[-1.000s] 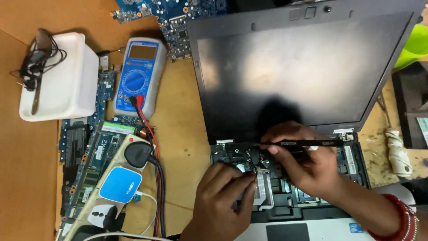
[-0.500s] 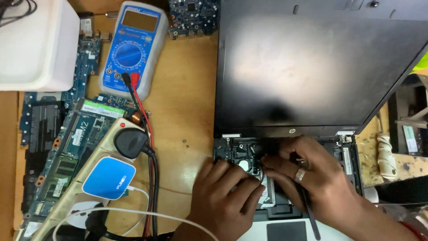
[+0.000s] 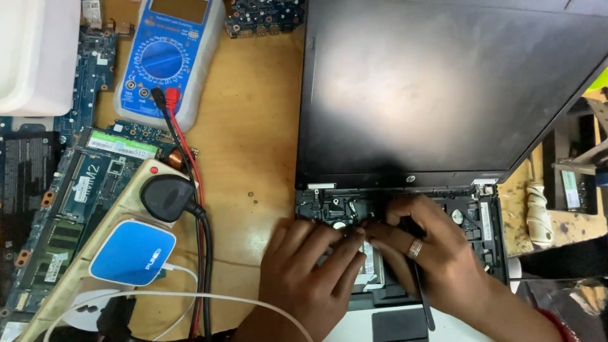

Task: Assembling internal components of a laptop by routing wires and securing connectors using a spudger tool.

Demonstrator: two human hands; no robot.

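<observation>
Both of your hands are down inside the opened base of the laptop (image 3: 443, 114), which sits at the right of the wooden bench (image 3: 253, 145) with its dark screen tilted back. Your left hand (image 3: 313, 269) lies palm down over the exposed innards, fingers stretched forward and loosely spread, their tips meeting a small part near the middle of the open bay; whether they pinch anything there cannot be told. Your right hand (image 3: 430, 250), with a ring (image 3: 415, 248) on one finger, curls in from the right so that its fingertips touch those of the left at the same spot. A slim dark tool (image 3: 423, 297) runs under the right palm and sticks out toward you, resting against that hand; the grip on it is hidden. Just below the fingertips lies a silver drive (image 3: 369, 269) with a label, partly covered by both hands.

Left of the laptop, a blue multimeter (image 3: 166, 60) stands at the far edge of the bench, with black and red leads (image 3: 183, 136) plugged in and trailing toward you. Nearer lies a beige power strip (image 3: 95, 253) carrying a black plug (image 3: 166, 197) and a blue and white adapter (image 3: 132, 252). Bare circuit boards (image 3: 57, 196) lie under and beside the strip.
</observation>
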